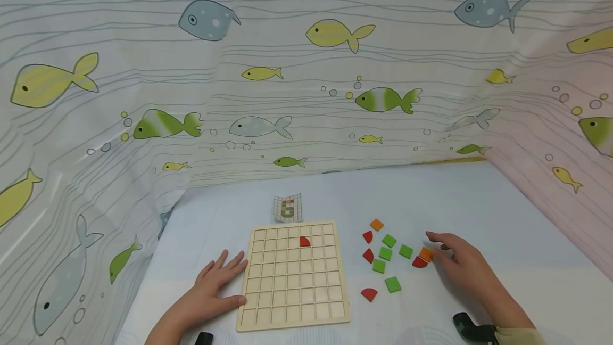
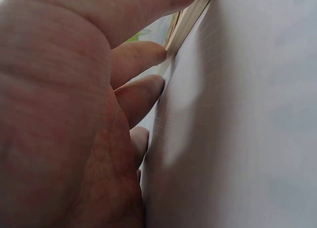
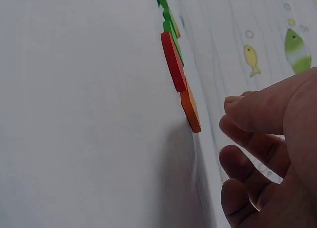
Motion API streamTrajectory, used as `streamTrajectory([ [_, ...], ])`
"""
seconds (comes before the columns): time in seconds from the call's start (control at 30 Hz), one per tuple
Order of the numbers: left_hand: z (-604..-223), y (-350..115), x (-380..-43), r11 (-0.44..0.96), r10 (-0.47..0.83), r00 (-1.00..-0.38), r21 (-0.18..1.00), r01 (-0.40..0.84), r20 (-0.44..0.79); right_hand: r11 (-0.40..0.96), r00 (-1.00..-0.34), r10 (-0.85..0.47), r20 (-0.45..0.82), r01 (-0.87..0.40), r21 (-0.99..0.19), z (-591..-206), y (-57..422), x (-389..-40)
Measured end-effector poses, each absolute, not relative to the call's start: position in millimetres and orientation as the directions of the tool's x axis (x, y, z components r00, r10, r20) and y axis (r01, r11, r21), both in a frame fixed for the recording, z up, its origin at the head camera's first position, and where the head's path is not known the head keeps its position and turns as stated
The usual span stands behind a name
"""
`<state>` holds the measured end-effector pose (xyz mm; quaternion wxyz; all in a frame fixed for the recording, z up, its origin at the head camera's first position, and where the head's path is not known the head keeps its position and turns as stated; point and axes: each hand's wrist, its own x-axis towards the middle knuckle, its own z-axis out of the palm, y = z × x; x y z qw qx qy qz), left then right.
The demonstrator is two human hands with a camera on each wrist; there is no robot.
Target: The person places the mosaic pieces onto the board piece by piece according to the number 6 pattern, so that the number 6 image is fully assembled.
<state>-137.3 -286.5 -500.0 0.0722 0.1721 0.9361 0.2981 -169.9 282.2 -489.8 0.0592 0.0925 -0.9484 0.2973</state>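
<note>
My left hand lies with fingers spread at the left side of a wooden grid board; thumb and fingertips touch its edge. In the left wrist view, the fingers reach along the board's side. One red quarter-circle tile sits in a cell near the top of the grid. My right hand hovers with loosely bent fingers and nothing between them, its thumb right by an orange square tile. A red quarter-circle tile lies against that orange one, and both show in the right wrist view, apart from the fingers.
Several green square tiles, more red quarter-circles and another orange square lie scattered right of the board. Behind the board is a small card with a coloured grid pattern. A fish-print curtain surrounds the white table.
</note>
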Motion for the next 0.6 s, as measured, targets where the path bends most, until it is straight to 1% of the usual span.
streamTrajectory([
  [0.13, -501, -286, -137, 0.766, 0.371, -0.928, 0.574, 0.288, -0.029, 0.809, -0.977, -0.143, 0.156, -0.206, -0.551, -494, 284, -170],
  [0.37, -499, -286, -136, 0.761, 0.372, -0.927, 0.584, 0.283, -0.036, 0.819, -0.972, -0.199, 0.127, -0.237, -0.522, -502, 286, -170],
  [0.6, -499, -285, -138, 0.763, 0.373, -0.927, 0.579, 0.288, -0.031, 0.843, -0.972, -0.198, 0.129, -0.236, -0.484, -504, 284, -172],
])
